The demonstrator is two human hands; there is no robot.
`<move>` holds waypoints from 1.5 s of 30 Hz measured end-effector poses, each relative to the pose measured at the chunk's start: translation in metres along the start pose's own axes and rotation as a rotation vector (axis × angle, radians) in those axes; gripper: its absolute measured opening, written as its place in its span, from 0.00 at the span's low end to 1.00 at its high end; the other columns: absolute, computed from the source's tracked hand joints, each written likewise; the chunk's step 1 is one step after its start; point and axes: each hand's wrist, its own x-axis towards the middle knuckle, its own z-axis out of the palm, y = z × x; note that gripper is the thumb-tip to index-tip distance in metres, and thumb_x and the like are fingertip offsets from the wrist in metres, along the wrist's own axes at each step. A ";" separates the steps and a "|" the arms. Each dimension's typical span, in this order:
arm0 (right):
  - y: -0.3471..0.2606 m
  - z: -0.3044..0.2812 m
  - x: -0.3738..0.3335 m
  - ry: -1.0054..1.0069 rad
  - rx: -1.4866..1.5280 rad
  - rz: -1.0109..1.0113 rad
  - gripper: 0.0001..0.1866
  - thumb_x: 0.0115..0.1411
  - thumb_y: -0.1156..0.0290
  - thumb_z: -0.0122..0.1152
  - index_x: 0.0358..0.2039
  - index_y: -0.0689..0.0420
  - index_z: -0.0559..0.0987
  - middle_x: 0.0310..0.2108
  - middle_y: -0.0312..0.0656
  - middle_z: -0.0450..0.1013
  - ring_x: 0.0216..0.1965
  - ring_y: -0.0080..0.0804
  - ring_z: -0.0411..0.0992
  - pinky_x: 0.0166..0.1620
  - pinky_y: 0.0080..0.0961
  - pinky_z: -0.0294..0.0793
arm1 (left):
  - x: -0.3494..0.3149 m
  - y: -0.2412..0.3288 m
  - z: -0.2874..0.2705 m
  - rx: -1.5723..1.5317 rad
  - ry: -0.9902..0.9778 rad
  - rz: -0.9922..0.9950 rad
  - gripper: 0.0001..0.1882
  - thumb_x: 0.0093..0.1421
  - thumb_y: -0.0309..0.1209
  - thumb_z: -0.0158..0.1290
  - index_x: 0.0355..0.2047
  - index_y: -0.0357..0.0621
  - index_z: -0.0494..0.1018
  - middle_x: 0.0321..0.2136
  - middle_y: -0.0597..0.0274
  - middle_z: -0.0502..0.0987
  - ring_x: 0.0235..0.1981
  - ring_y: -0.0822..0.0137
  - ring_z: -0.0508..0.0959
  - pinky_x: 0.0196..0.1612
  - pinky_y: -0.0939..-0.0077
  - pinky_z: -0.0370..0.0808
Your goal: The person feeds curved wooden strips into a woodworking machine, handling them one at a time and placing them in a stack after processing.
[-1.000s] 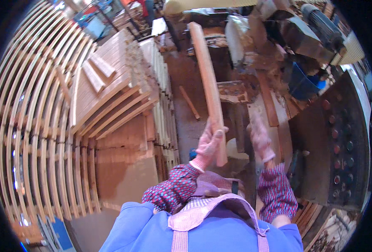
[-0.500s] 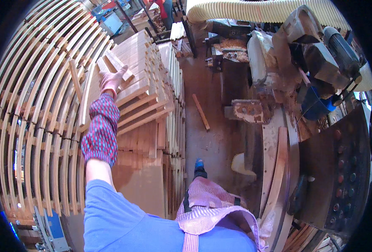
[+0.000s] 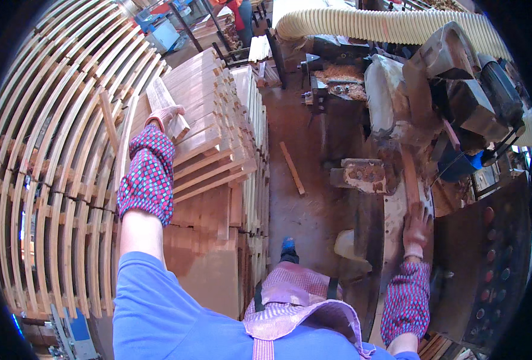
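My left hand, in a pinkish glove, is closed over a short pale wooden board on top of a stack of planks. The board's near end pokes out below the fingers. On the right, my gloved right hand lies flat with its fingers stretched forward, on the near end of a reddish wooden strip. That strip lies along the metal machine bed, its far end running under the dusty machine head. Patterned sleeve covers are on both forearms.
Slatted wooden racks fill the left side. A loose wooden stick lies on the floor between stack and machine. A ribbed cream hose crosses the far right, near a blue bucket. A dark button panel stands at right.
My right hand has come into view on the machine bed. The wooden strip there has moved forward under the machine head. My left hand has closed more over the short board.
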 end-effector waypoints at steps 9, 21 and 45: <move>-0.183 -0.223 -0.041 -0.458 1.927 -0.244 0.27 0.62 0.70 0.58 0.61 0.64 0.67 0.56 0.47 0.70 0.58 0.33 0.67 0.61 0.26 0.63 | -0.276 -0.088 0.052 -0.829 -0.454 0.429 0.25 0.56 0.34 0.57 0.51 0.46 0.61 0.30 0.61 0.71 0.27 0.67 0.74 0.32 0.75 0.76; -0.063 -0.194 -0.216 -0.332 1.615 -0.031 0.36 0.55 0.71 0.56 0.66 0.60 0.59 0.52 0.55 0.71 0.50 0.41 0.73 0.52 0.31 0.72 | -0.444 -0.165 0.244 -0.708 -0.430 0.397 0.22 0.61 0.37 0.58 0.52 0.45 0.65 0.32 0.69 0.70 0.26 0.78 0.71 0.27 0.82 0.74; -0.081 -0.186 -0.119 -0.394 2.149 -0.246 0.36 0.61 0.62 0.58 0.65 0.63 0.58 0.67 0.45 0.56 0.62 0.37 0.62 0.60 0.30 0.64 | -0.473 -0.205 0.313 -0.692 -0.764 0.279 0.26 0.61 0.34 0.56 0.58 0.44 0.63 0.44 0.62 0.71 0.44 0.68 0.72 0.47 0.74 0.71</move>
